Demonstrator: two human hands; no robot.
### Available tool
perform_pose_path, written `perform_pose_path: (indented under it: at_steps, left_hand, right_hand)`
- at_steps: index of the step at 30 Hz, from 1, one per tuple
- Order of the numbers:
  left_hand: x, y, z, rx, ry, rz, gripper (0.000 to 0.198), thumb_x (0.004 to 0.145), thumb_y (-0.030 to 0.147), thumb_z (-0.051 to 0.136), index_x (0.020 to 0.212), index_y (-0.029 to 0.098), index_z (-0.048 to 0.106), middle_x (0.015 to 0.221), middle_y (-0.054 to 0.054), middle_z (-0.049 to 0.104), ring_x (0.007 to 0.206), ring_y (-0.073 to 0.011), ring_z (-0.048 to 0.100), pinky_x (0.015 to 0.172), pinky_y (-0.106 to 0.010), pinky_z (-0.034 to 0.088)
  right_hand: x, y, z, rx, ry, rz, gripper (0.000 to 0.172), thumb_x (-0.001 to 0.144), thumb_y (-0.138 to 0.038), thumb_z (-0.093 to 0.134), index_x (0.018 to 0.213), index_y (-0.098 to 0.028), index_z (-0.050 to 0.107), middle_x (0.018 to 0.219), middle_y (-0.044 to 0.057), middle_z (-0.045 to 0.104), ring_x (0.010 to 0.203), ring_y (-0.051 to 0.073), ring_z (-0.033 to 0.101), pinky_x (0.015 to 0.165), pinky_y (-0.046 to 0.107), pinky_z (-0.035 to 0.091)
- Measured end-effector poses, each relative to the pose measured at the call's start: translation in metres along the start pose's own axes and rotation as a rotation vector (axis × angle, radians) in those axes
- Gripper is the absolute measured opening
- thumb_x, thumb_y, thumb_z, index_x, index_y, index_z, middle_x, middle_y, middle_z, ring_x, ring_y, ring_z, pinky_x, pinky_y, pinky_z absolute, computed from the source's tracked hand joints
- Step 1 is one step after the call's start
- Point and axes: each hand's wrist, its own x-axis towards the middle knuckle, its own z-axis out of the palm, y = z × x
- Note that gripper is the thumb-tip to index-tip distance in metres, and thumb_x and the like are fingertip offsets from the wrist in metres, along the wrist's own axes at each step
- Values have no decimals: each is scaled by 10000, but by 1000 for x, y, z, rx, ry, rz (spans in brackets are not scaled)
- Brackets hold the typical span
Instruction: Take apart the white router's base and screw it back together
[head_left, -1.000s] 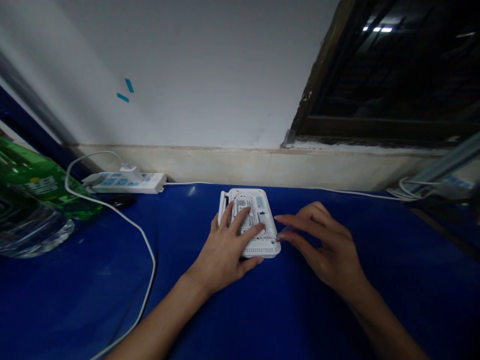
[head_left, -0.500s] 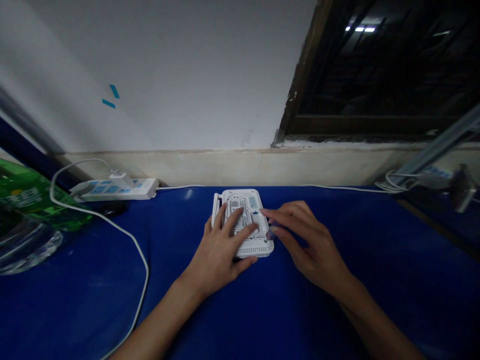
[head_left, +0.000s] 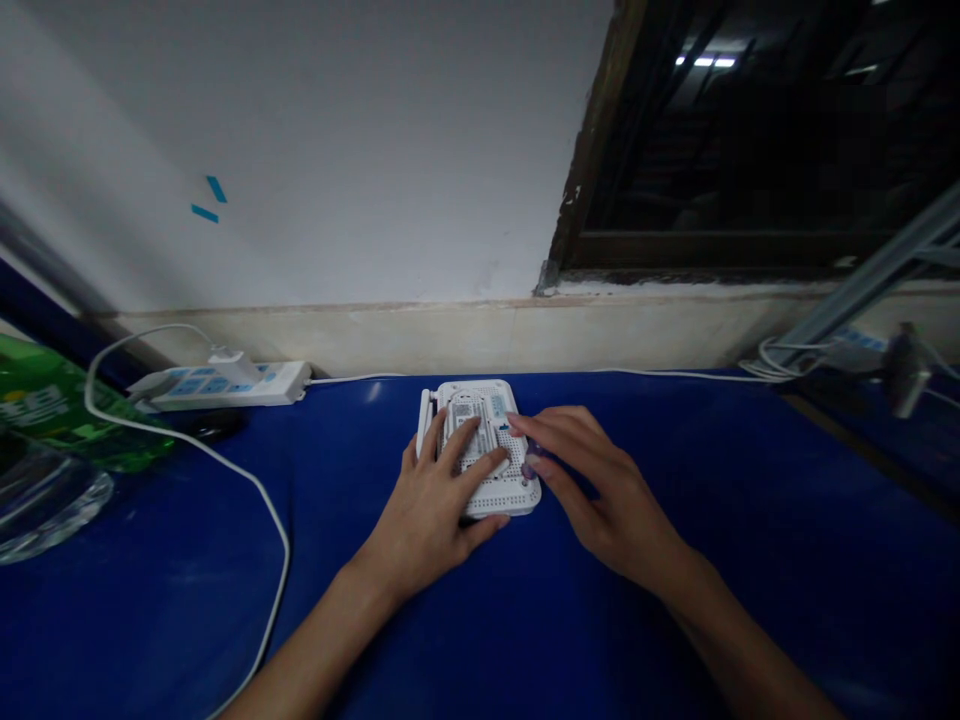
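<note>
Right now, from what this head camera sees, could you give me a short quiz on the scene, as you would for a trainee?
1. Which one lies with its fingers spread across the white router: the left hand or the right hand?
2. True or false: the green bottle is to the right of the router.
3. Fill in the blank: the surface under the router is ____.

Key: 1. The left hand. 2. False; it is to the left. 3. Blue.
</note>
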Motion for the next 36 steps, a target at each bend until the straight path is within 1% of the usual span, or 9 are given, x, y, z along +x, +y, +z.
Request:
perform_pose_path:
  at_steps: [3, 6, 10, 13, 18, 23, 28, 33, 36]
  left_hand:
    - [0, 0, 0, 2, 14, 3, 769, 903, 519, 687, 1565, 396, 315, 1657, -111, 242, 1526, -470, 119, 1081, -713, 371]
    - [0, 1, 0, -6, 5, -4, 727, 916, 528, 666, 1553, 395, 341, 1654, -103, 251, 1531, -462, 108, 1091, -711, 360]
    - [0, 2, -2, -19, -21, -16, 661, 920, 539, 655, 1515, 386, 411, 1656, -92, 253, 1534, -463, 95, 1103, -718, 339]
    - [0, 2, -3, -26, -15, -16, 663, 921, 532, 657, 1518, 387, 409, 1656, -89, 254, 1534, -461, 93, 1111, -715, 333]
    - [0, 3, -5, -34, -23, -23, 722, 915, 537, 662, 1553, 400, 352, 1663, -90, 238, 1529, -470, 107, 1105, -726, 332]
    - [0, 4, -5, -29, -31, -26, 697, 910, 537, 669, 1531, 393, 389, 1659, -101, 246, 1529, -472, 111, 1100, -729, 334]
    - [-1, 3, -4, -26, -17, -17, 688, 909, 553, 664, 1523, 392, 397, 1658, -104, 248, 1533, -472, 94, 1093, -732, 336]
    - [0, 1, -5, -27, -29, -18, 665, 934, 563, 628, 1533, 410, 384, 1668, -99, 230, 1538, -469, 87, 1103, -737, 319]
    - [0, 2, -5, -41, -33, -19, 648, 940, 541, 629, 1529, 411, 394, 1671, -93, 234, 1542, -465, 74, 1123, -756, 269]
  right_hand:
    - [2, 0, 0, 49, -43, -11, 483, 1010, -127, 522, 1456, -312, 525, 1254, 37, 699, 1161, 207, 583, 969, 396, 514]
    - [4, 4, 1, 7, 22, -34, 388, 974, -150, 615, 1339, -281, 625, 1049, 32, 743, 968, 202, 620, 841, 367, 531]
    - [3, 9, 0, -108, 100, -34, 223, 908, -240, 733, 1131, -245, 722, 848, 36, 689, 798, 203, 589, 713, 359, 508]
    - [-1, 8, -2, -117, 52, -3, 319, 921, -284, 717, 1238, -264, 688, 892, 49, 692, 862, 225, 623, 748, 377, 543]
    - [-8, 5, -3, -22, -107, 70, 496, 1005, -208, 552, 1483, -316, 481, 1343, 72, 680, 1187, 239, 664, 980, 414, 570]
    - [-8, 6, 1, -30, -86, 64, 446, 988, -223, 607, 1422, -306, 545, 1162, 36, 770, 963, 190, 754, 896, 332, 610]
    - [-6, 7, 6, -103, 27, 45, 406, 930, -266, 712, 1326, -292, 627, 950, 11, 784, 671, 146, 722, 698, 275, 614]
    - [-13, 14, 9, -73, -30, 87, 551, 921, -252, 711, 1435, -294, 518, 1051, 35, 778, 835, 188, 760, 767, 311, 630]
    - [-17, 17, 9, 12, -60, 149, 597, 930, -203, 678, 1472, -326, 459, 1089, 31, 771, 867, 190, 767, 688, 282, 639]
